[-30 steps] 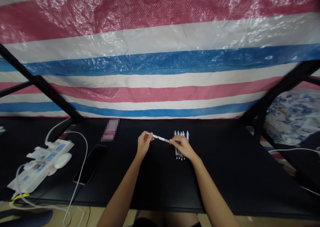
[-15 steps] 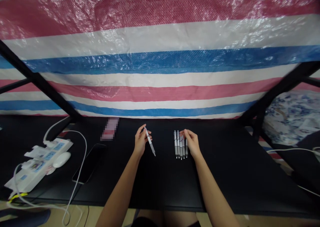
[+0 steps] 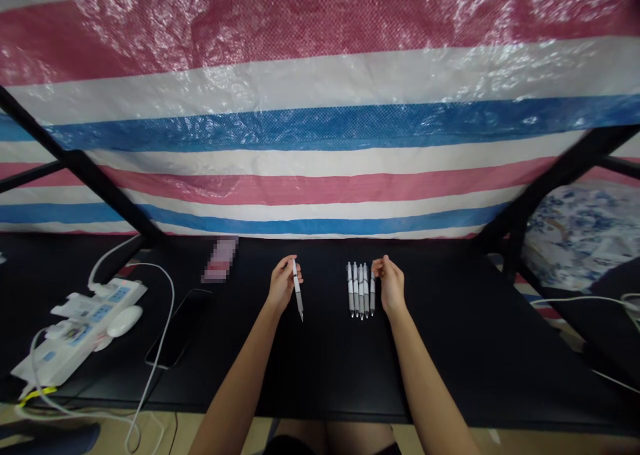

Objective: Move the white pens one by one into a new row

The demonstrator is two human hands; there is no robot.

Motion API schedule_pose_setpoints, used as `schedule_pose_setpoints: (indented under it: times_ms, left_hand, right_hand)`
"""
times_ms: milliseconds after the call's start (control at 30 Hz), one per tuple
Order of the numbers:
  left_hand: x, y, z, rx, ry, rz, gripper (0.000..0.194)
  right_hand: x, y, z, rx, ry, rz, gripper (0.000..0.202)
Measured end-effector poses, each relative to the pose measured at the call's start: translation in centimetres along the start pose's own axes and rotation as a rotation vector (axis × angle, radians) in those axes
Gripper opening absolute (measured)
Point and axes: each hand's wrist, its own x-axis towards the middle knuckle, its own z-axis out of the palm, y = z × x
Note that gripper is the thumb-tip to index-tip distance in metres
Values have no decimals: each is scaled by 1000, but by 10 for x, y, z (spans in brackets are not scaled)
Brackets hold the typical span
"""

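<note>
Pinched in my left hand [image 3: 283, 285] is a white and grey click pen [image 3: 298, 291], its metal tip pointing down toward me. To the right, several matching pens [image 3: 361, 291] lie side by side in a row on the black table, tips toward me. My right hand [image 3: 393, 285] is at the right end of that row, fingers loosely curled and apart. Its fingertips are beside the top of the rightmost pen [image 3: 373, 295]; whether they touch it I cannot tell.
On the left of the table [image 3: 460, 361] are a white power strip [image 3: 75, 335] with plugs and cables, a dark phone [image 3: 179, 328] and a blurred pink item [image 3: 220, 260]. Striped plastic sheeting [image 3: 320, 188] hangs behind, between black frame bars [image 3: 107, 191].
My right hand has shifted slightly right, its fingers coming off the rightmost pen, which shows more fully. The pen in my left hand has turned nearer to upright.
</note>
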Motion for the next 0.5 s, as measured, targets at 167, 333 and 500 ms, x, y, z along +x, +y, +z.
schedule_pose_setpoints:
  times_ms: [167, 333, 500]
  left_hand:
    - [11, -1, 1, -10, 1, -2, 43]
    - [17, -1, 0, 27, -57, -7, 45]
    - [13, -3, -2, 37, -81, 11, 43]
  right_hand:
    - [1, 1, -1, 66, 37, 44, 39]
    - [3, 1, -2, 148, 51, 79, 37]
    - [3, 0, -2, 167, 65, 95, 39]
